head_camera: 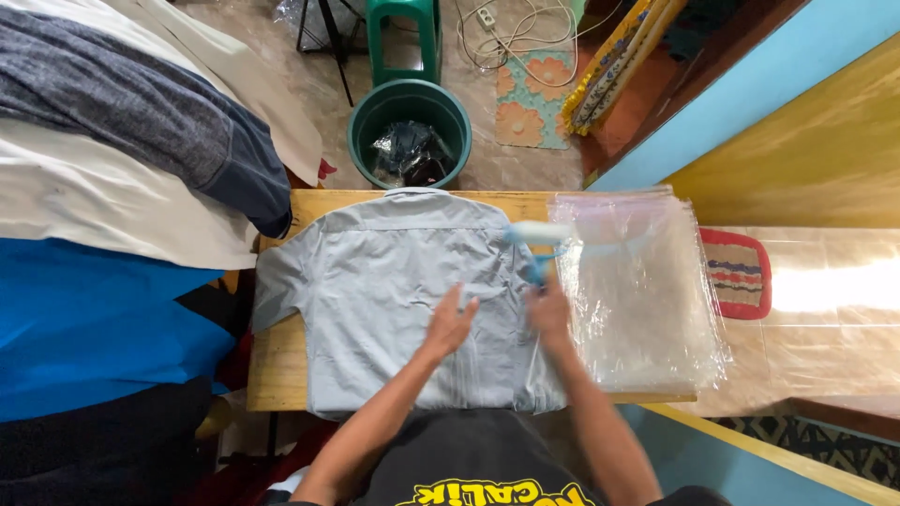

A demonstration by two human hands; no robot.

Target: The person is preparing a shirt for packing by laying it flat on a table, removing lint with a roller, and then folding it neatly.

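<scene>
One gray shirt (394, 281) lies flat on one wooden bench (281, 361). It lies with its back up and its collar on the far side from the person. Two bare hands are over it.

The left hand (452, 321) lies flat on the middle of the shirt, fingers spread apart, holding nothing. The cloth is right under its palm and runs out to its left, where one short sleeve hangs off the bench edge.

The right hand (549, 311) is just beside the left hand, on the right edge of the shirt. It is blurry. It seems to grip the handle of one blue and white tool (537, 242), which sticks up just past its fingers on the far side. I cannot tell what kind of tool it is, or how tight the fingers are.

Right next to the right hand, on its right, is one stack of clear plastic bags (642, 290). The bags are too thin to count.

Far past both hands, on the floor, stands one green bucket (410, 108) with dark things inside. One green stool (404, 33) is behind it, and one flower mat (532, 94) lies beside it.

Well to the left of the left hand is one pile of folded cloths (103, 187): white, dark gray and blue. One small striped mat (737, 274) lies past the bags.
</scene>
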